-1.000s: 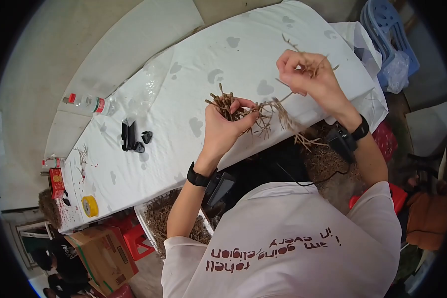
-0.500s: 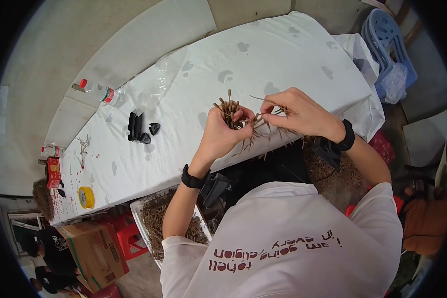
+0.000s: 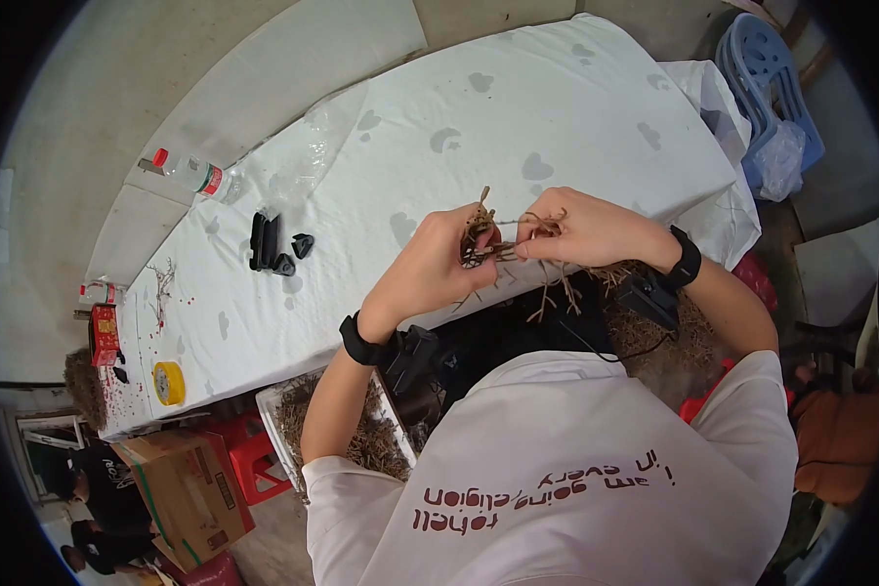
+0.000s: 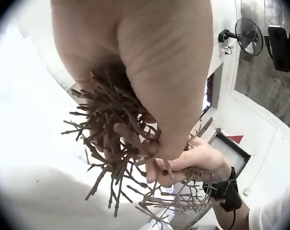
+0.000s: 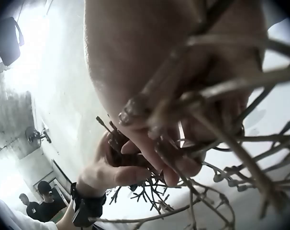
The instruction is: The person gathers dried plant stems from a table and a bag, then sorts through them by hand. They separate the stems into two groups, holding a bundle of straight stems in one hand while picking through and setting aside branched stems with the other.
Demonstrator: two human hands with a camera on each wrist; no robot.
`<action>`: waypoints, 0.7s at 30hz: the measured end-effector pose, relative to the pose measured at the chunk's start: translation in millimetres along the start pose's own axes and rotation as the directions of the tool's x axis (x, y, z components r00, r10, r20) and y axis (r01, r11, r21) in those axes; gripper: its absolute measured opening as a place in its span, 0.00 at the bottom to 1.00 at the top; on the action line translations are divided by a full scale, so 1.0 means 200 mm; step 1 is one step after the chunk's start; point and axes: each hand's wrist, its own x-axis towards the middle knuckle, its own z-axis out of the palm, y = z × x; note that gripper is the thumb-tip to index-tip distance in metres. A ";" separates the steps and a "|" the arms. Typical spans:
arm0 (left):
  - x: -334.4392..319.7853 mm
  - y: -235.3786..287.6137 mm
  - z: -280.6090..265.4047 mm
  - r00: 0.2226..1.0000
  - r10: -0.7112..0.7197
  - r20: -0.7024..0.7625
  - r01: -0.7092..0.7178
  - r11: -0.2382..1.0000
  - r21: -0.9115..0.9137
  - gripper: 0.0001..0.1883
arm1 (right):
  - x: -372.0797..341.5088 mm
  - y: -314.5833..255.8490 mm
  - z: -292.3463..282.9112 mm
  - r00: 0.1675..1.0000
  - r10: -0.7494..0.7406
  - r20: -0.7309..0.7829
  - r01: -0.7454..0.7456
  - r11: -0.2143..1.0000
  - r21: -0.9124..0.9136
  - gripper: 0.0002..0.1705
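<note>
My left hand (image 3: 425, 256) grips a thick bundle of dry brown branching twigs (image 4: 118, 127), whose forked ends fan out below the palm in the left wrist view. Close against its fingertips, my right hand (image 3: 604, 232) pinches thinner twigs (image 5: 237, 154) between thumb and fingers. These spread across the right wrist view, and some dangle below the hands in the head view. Both hands are over the near edge of the table (image 3: 518, 98). The fingers hide where the twigs of the two hands meet.
Left on the table are a plastic bottle (image 3: 190, 174), black parts (image 3: 264, 242), yellow tape (image 3: 169, 384) and a red box (image 3: 104, 335). A white box of twigs (image 3: 347, 430) sits below the near edge, beside a red stool (image 3: 254, 469) and a cardboard box (image 3: 188, 498). Blue stools (image 3: 767, 88) stand far right.
My right hand has come down and left from its raised spot to my left hand's fingertips. The left hand has turned, so its bundle shows less from above.
</note>
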 end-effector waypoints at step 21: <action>0.07 -0.08 -0.11 0.987 -0.143 -0.070 0.100 0.897 -0.431 0.20 | 0.14 0.01 -0.09 0.986 -0.167 0.000 0.152 0.897 0.415 0.12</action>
